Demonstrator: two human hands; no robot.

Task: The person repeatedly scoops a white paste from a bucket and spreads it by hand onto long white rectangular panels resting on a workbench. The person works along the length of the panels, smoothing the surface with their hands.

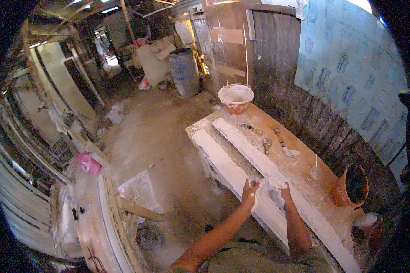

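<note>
My left hand (249, 194) and my right hand (285, 195) are over the workbench, a short way apart, with fingers curled in. Between them is a pale, plaster-smeared clump (273, 194), gripped from both sides; its exact kind is too blurred to make out. Under and beside the hands run two long white plaster-like strips, a near strip (223, 159) and a far strip (255, 152), with a dark gap between them. Past the far strip lie a dirty hand tool with a rounded pale end (289, 151) and a smaller plaster-caked tool (266, 144).
On the dusty bench (278, 122) stand a plaster-crusted orange bucket (237, 105) at the far end and another orange bucket (344, 189) at right. A corrugated wall rises behind. Leftward are a pink container (88, 163), a white-coated board (141, 193) and a large drum (184, 75).
</note>
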